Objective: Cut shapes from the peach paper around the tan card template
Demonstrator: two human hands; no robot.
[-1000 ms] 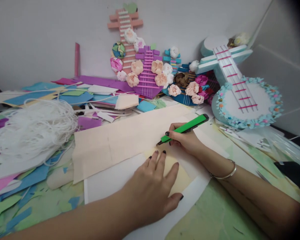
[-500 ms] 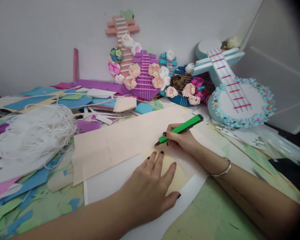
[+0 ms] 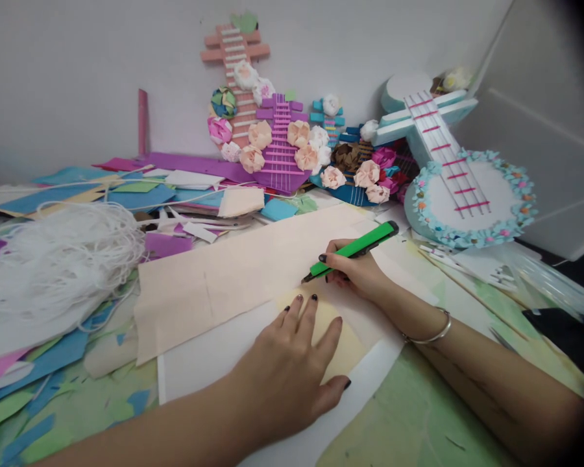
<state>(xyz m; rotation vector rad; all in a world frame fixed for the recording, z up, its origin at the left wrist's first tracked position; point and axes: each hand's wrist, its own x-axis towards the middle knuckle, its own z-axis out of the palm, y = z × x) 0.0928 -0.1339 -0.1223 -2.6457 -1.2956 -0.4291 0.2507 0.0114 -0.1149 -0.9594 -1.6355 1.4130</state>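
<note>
My right hand (image 3: 353,267) is closed around a green utility knife (image 3: 355,250), holding it like a pen. The knife's tip meets the cream paper (image 3: 248,259) at the upper edge of a pale yellow cut-out (image 3: 343,337). Spread flat, my left hand (image 3: 296,363) presses on this yellow piece, which it partly covers. Beneath both lies a white sheet (image 3: 209,357). A short pencil-like line marks the cream paper left of the knife.
A tangle of white cord (image 3: 63,259) lies at the left over coloured paper scraps (image 3: 43,363). Along the wall stand paper-flowered instrument models, among them a purple one (image 3: 279,152) and a large light-blue one (image 3: 467,188). Thin sticks (image 3: 472,295) and a clear plastic bag (image 3: 549,279) lie at right.
The view has shifted slightly. Both hands keep nearly the same place; the knife is still in my right hand and its tip has barely moved.
</note>
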